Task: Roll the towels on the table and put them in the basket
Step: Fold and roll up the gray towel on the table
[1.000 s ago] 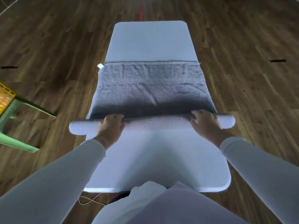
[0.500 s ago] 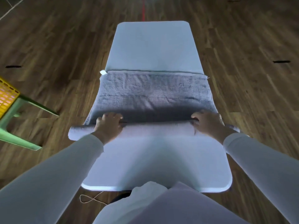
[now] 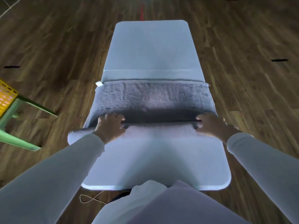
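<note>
A grey towel [image 3: 153, 96] lies across the white table [image 3: 152, 46], its near part wound into a roll [image 3: 158, 129] that sticks out past the table's left edge. My left hand [image 3: 110, 126] rests on top of the roll near its left end, fingers curled over the far side. My right hand [image 3: 212, 125] sits on the roll near its right end in the same way. The flat part of the towel stretches away from the roll to a hemmed edge with a small white tag [image 3: 99, 84].
A yellow perforated basket [image 3: 6, 97] on a green stool [image 3: 16, 126] stands at the left edge of view. Dark wooden floor surrounds the narrow table. A thin cord [image 3: 90, 198] lies on the floor below the table's near edge.
The roll has moved away from me along the table and grown thicker. Both hands went with it, and the flat part of the towel is shorter.
</note>
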